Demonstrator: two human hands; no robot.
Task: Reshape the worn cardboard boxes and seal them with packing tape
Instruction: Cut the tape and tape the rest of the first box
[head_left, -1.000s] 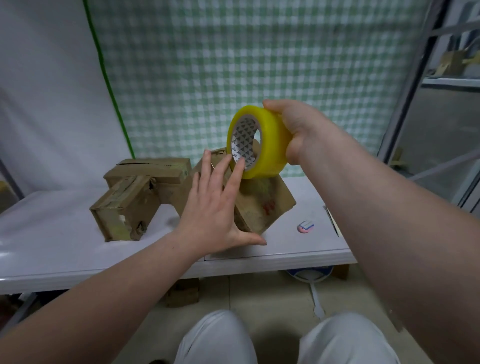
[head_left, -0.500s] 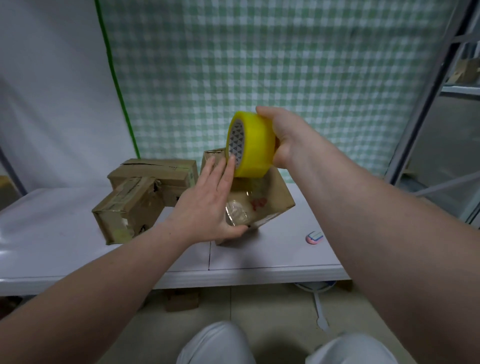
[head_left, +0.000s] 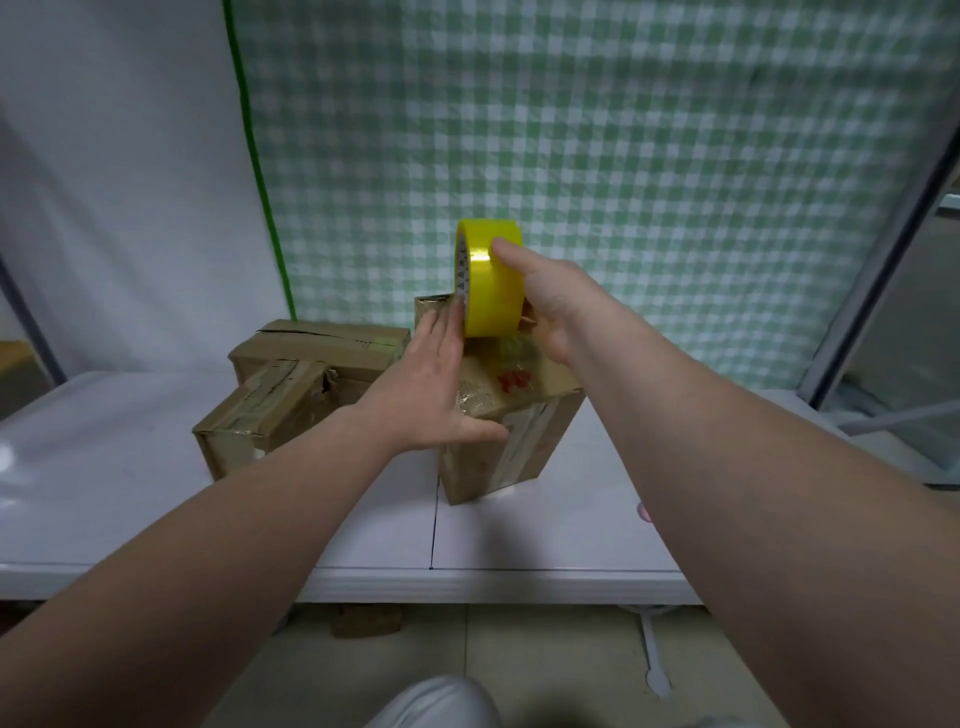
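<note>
Yellow packing tape roll (head_left: 491, 280) is held on edge above the far end of the taped cardboard box (head_left: 519, 441), its patterned core facing 9 o'clock. I log the right hand (head_left: 558, 306) as gripping the roll: thumb across the outer yellow band, the other fingers hidden behind it. The left hand (head_left: 426, 395) lies flat on the box's top face, fingers straight and together, pointing to 12 o'clock with the tips just beside the roll, and the thumb spread along the near top edge. This box stands at the middle of the white table (head_left: 104, 493), turned so that one corner points to 6 o'clock; its top shows crinkled clear tape and red print. At its 9 o'clock sits a smaller worn box (head_left: 260, 415) with a torn corner, and touching that, toward 11 o'clock, a longer flat box (head_left: 322, 345). At 4 o'clock a small pink object (head_left: 643, 512) shows at the edge of the right forearm; I cannot tell what it is. A green checked cloth (head_left: 623, 182) hangs at 12 o'clock.
</note>
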